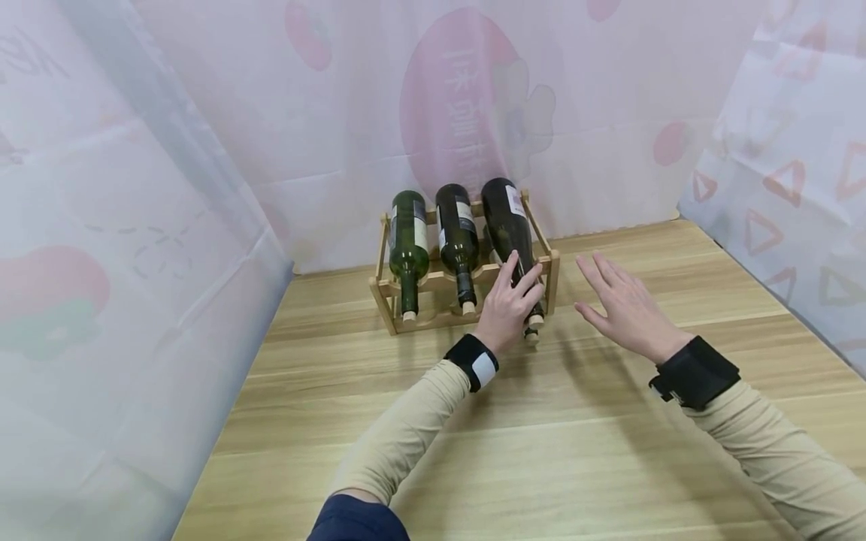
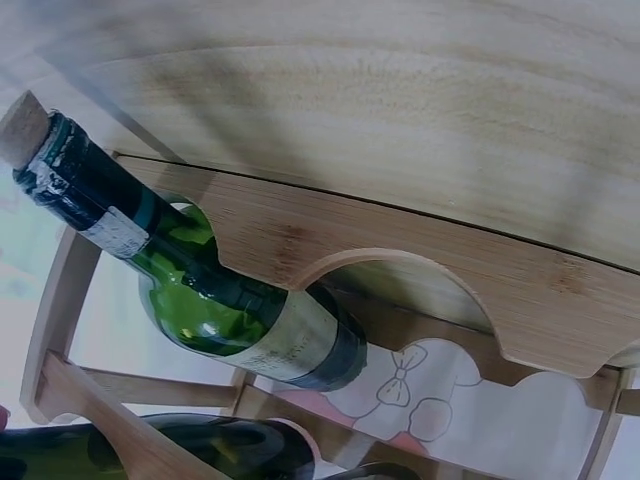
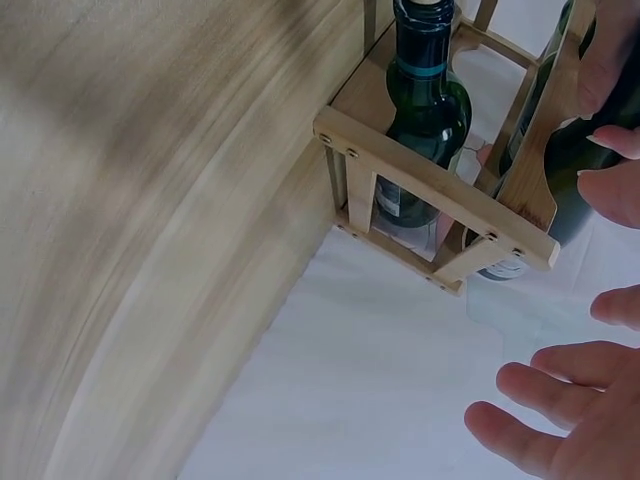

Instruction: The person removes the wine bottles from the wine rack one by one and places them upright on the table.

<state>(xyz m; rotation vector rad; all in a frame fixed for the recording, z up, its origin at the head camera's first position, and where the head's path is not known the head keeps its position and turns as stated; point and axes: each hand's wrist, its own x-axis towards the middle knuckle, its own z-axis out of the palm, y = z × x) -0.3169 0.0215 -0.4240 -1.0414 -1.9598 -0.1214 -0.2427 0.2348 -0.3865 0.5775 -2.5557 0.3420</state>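
A dark wine bottle (image 1: 504, 218) lies at the right of the upper tier of a wooden wine rack (image 1: 440, 282), its corked neck tilted toward me. My left hand (image 1: 507, 308) grips this bottle near the neck, fingers laid across it and thumb hidden in the head view. To the right of the rack, my right hand (image 1: 625, 304) hovers with spread fingers, touching nothing. Two more corked bottles share the upper tier: a green one (image 1: 409, 233) at the left and a dark one (image 1: 457, 233) in the middle.
Below the gripped bottle, a lower-tier bottle (image 3: 425, 100) pokes its corked neck out of the rack. The rack stands on a wood-grain table (image 1: 541, 451) near its back edge, before a printed white curtain (image 1: 595, 98). Similar curtains hang on the left and right.
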